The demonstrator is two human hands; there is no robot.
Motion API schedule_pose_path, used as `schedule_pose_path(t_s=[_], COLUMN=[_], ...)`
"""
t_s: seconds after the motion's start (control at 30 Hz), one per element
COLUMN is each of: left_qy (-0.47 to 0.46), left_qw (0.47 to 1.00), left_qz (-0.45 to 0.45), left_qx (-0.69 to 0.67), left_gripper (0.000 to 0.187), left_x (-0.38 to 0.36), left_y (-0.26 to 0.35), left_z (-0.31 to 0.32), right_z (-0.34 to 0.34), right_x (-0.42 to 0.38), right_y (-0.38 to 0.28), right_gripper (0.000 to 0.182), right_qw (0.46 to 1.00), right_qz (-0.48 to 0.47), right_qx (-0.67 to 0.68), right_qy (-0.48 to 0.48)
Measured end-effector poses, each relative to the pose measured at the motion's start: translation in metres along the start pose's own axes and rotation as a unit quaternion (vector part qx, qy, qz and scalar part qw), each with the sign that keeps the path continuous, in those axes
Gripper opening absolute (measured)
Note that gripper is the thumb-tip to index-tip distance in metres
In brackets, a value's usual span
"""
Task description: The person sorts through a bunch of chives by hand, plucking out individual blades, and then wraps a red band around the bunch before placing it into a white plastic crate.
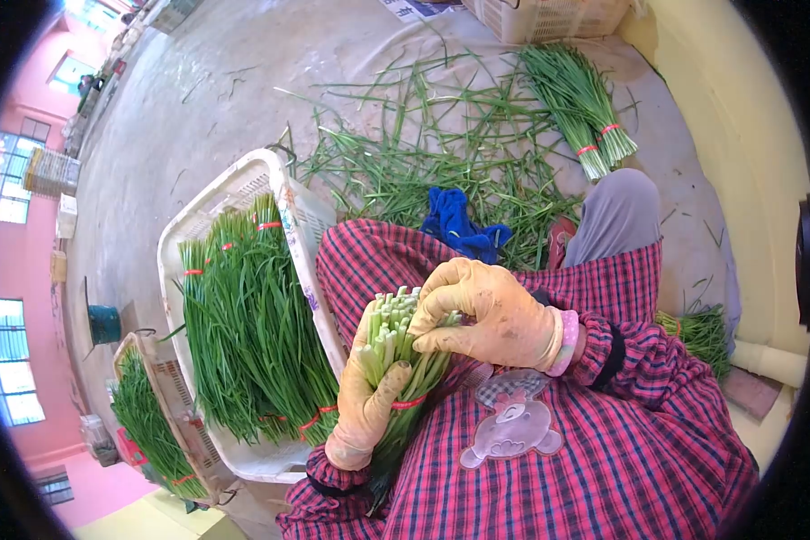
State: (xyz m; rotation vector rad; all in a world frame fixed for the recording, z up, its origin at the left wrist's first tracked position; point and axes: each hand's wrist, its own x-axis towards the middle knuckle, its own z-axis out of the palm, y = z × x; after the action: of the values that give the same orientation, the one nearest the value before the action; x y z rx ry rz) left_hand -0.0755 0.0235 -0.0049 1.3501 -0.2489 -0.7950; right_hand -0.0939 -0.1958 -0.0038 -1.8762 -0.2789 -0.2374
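A bundle of green stalks (389, 335) with pale cut ends up lies over the lap, a red band round it lower down. My left hand (369, 400), in a tan glove, is wrapped round the bundle just above the band. My right hand (486, 310), gloved too, is at the cut ends with thumb and forefinger pinched together on the stalks. Left of the lap stands a white crate (310, 301) filled with banded green bundles (252, 333). The checked apron (585, 450) covers the lap.
Loose green leaves (405, 171) and a blue cloth (463, 225) lie on the floor ahead. Two banded bundles (576, 99) rest at upper right, near another crate (549, 20). A second filled crate (166, 423) and a dark green bucket (104, 324) stand at left.
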Motion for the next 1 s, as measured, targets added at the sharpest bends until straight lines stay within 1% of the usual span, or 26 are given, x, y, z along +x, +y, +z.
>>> schedule_pose_path(t_s=[0.1, 0.17, 0.2, 0.3, 0.37, 0.4, 0.47, 0.5, 0.6, 0.63, 0.67, 0.7, 0.73, 0.77, 0.8, 0.87, 0.9, 0.97, 1.0], left_qy=[-0.003, -0.008, -0.01, -0.002, -0.002, 0.0, 0.001, 0.002, -0.012, -0.011, -0.006, -0.001, 0.0, 0.005, 0.009, 0.017, 0.027, 0.032, 0.036], left_qw=[1.0, 0.999, 0.999, 0.999, 1.0, 1.0, 1.0, 1.0, 1.0, 1.0, 1.0, 1.0, 1.0, 1.0, 1.0, 1.0, 0.999, 0.999, 0.998], left_qz=[-0.003, 0.025, 0.025, 0.019, 0.02, 0.018, -0.002, -0.003, 0.016, 0.016, 0.012, 0.007, 0.008, 0.003, -0.002, -0.015, -0.03, -0.034, -0.038], left_qx=[0.018, 0.042, 0.044, 0.043, 0.019, 0.02, 0.013, 0.029, 0.013, 0.013, 0.003, -0.007, -0.008, -0.005, -0.001, -0.003, -0.004, 0.006, 0.017], left_gripper=[0.079, 0.079, 0.079, 0.08, 0.08, 0.08, 0.081, 0.082, 0.081, 0.081, 0.079, 0.078, 0.078, 0.076, 0.073, 0.071, 0.069, 0.068, 0.067], left_x=[0.0, 0.0, 0.0, 0.001, 0.001, 0.0, 0.0, -0.001, 0.002, 0.002, 0.001, 0.001, 0.001, 0.0, 0.0, -0.001, -0.002, -0.002, -0.002], left_y=[-0.002, -0.007, -0.007, -0.005, -0.001, -0.001, -0.003, -0.006, -0.003, -0.003, -0.003, -0.004, -0.004, -0.002, -0.001, -0.005, -0.007, -0.002, -0.001], left_z=[-0.001, -0.004, -0.004, -0.002, 0.003, 0.002, 0.0, -0.004, -0.001, -0.001, -0.001, -0.001, -0.001, -0.001, -0.001, -0.005, -0.006, -0.003, -0.002], right_z=[-0.003, -0.007, -0.006, -0.003, -0.008, -0.012, -0.025, -0.034, -0.084, -0.104, -0.129, -0.153, -0.175, -0.194, -0.204, -0.208, -0.191, -0.144, -0.11], right_x=[0.004, 0.008, 0.007, 0.005, 0.005, 0.007, 0.015, 0.018, 0.034, 0.037, 0.042, 0.044, 0.045, 0.047, 0.048, 0.052, 0.048, 0.04, 0.031], right_y=[-0.006, -0.013, -0.011, -0.006, -0.003, -0.003, -0.003, -0.002, 0.0, 0.0, 0.003, 0.014, 0.025, 0.038, 0.044, 0.042, 0.048, 0.046, 0.04], right_gripper=[0.013, 0.013, 0.013, 0.014, 0.014, 0.014, 0.012, 0.011, 0.011, 0.011, 0.012, 0.015, 0.017, 0.017, 0.017, 0.016, 0.019, 0.023, 0.022], right_qw=[1.0, 0.995, 0.995, 0.996, 0.998, 0.998, 0.994, 0.995, 0.999, 0.994, 0.992, 0.985, 0.977, 0.951, 0.952, 0.913, 0.912, 0.943, 0.968], right_qz=[-0.006, -0.033, -0.033, -0.035, 0.017, 0.018, 0.055, 0.043, 0.023, 0.089, 0.098, 0.097, 0.076, 0.088, 0.087, 0.093, 0.053, 0.014, -0.007], right_qx=[-0.005, -0.08, -0.081, -0.066, 0.004, 0.007, 0.082, 0.082, 0.034, 0.056, 0.049, 0.094, 0.06, 0.111, 0.11, -0.015, 0.023, -0.029, -0.003], right_qy=[-0.01, -0.043, -0.041, -0.045, -0.053, -0.054, -0.049, -0.02, 0.007, 0.032, 0.058, 0.109, 0.19, 0.274, 0.273, 0.396, 0.407, 0.331, 0.25])
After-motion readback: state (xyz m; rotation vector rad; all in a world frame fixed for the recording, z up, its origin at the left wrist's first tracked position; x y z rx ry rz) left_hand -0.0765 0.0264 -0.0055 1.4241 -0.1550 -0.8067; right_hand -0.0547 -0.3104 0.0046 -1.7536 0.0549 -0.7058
